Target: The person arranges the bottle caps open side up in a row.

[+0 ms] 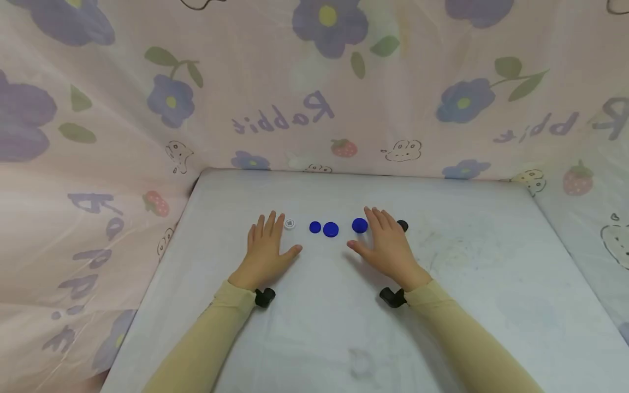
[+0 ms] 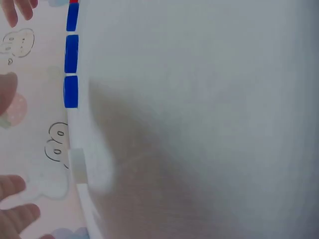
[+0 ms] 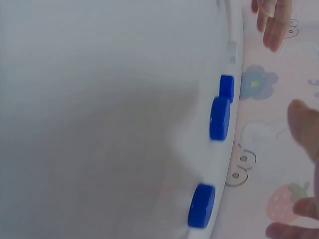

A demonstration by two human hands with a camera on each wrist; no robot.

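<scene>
A row of small round caps lies on the white table between and beside the hands. My left hand (image 1: 267,248) is held with fingers straight and thumb spread, its fingertips beside a white cap (image 1: 290,224). To the right of that come a smaller blue cap (image 1: 315,227) and a larger blue cap (image 1: 331,229), close together. Another blue cap (image 1: 360,225) sits next to the fingers of my right hand (image 1: 390,248), which is also spread and holds nothing. A black round piece (image 1: 403,225) shows partly behind that hand. In the left wrist view, a red sliver (image 2: 74,1) appears beyond the blue caps.
The white table top (image 1: 314,338) has faint smudges at right and near the front. A curtain (image 1: 275,71) printed with flowers, strawberries and rabbits surrounds the back and sides. Each wrist wears a small black camera, such as the left one (image 1: 265,297).
</scene>
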